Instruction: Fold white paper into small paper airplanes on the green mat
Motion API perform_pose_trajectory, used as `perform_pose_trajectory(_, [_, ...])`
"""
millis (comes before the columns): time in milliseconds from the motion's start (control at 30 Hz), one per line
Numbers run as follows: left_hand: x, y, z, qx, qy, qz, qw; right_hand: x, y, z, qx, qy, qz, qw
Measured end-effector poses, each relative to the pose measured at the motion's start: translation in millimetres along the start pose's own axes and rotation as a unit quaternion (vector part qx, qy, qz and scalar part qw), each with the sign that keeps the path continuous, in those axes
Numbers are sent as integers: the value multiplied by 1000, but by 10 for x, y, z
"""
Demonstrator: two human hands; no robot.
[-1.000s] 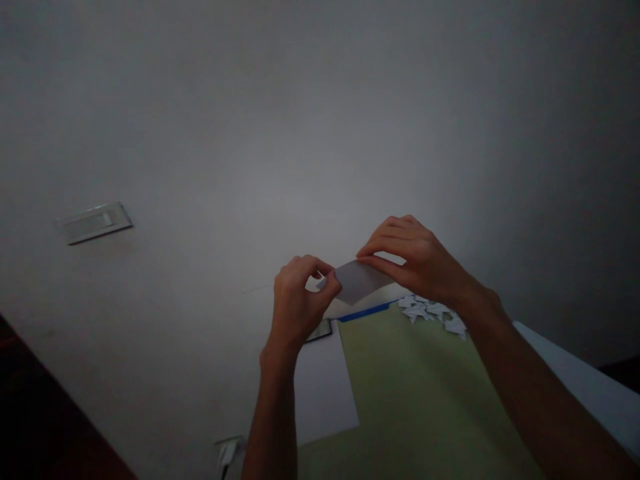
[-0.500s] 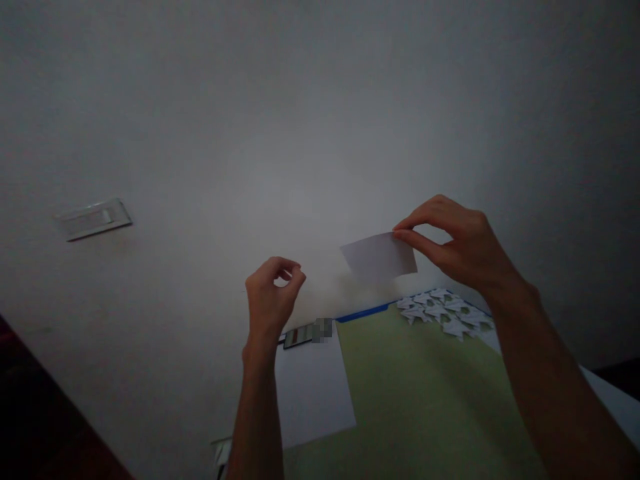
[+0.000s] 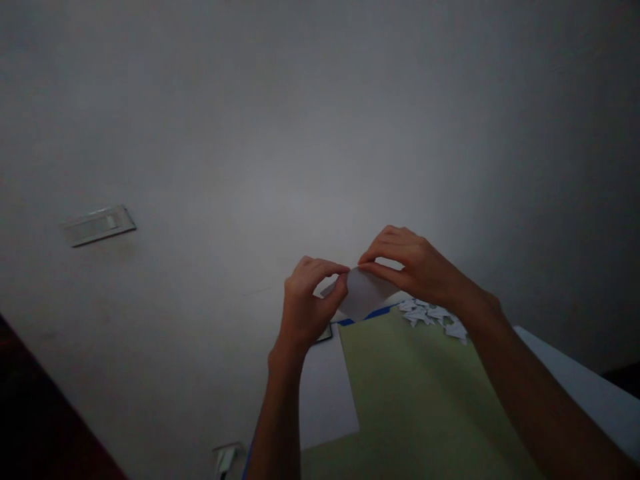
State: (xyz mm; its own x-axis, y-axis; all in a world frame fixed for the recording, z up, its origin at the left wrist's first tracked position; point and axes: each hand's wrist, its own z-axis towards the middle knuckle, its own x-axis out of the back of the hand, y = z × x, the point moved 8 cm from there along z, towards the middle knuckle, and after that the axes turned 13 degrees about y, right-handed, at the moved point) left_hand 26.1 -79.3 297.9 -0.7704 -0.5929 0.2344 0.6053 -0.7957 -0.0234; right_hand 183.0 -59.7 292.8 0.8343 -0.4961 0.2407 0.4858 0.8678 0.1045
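A small white piece of paper [image 3: 367, 293] is held up in the air between my two hands, its surface slightly curved. My left hand [image 3: 315, 293] pinches its upper edge between thumb and forefinger. Close beside, my right hand [image 3: 405, 263] pinches the same upper edge with thumb and fingers. Part of the paper's left side lies hidden behind my left fingers. Below the hands, a larger white sheet [image 3: 327, 393] lies on the green tabletop [image 3: 420, 400].
Several folded white paper shapes [image 3: 430, 313] lie at the table's back right. A phone-like dark-edged object [image 3: 325, 335] is mostly hidden behind my left wrist. A pale wall [image 3: 250, 167] rises behind, with a switch plate [image 3: 100, 225]. Another plate [image 3: 227, 459] sits lower left.
My right hand has brought the paper left and down. My left hand has moved right and now grips the paper's edge too, covering most of the phone-like object.
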Motion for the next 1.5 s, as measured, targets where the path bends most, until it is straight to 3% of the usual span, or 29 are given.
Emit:
perform_pose_trajectory(200, [31,-122,-26,24,14,19,999,42,-66,21,10,13,15,1000])
perform_pose_trajectory(467, [33,-183,-44,43,-11,-1,999,81,-113,34,17,24,22,999])
perform_pose_trajectory(800, [190,-401,-72,75,-2,44,996,235,5,-20,11,83,25,996])
perform_pose_trajectory(1000, [438,-671,-120,124,54,76,988,439,204,-88,-32,148,-6,988])
perform_pose_trajectory(1100, [506,-617,-104,126,77,65,987,422,243,-101,-44,136,1,990])
perform_pose_trajectory(1333, [143,-242,-50,66,-25,-16,997,231,101,-48,-25,82,46,995])
perform_pose_trajectory(1500, [70,-234,-60,51,-17,-21,998,187,157,-65,-36,67,44,996])
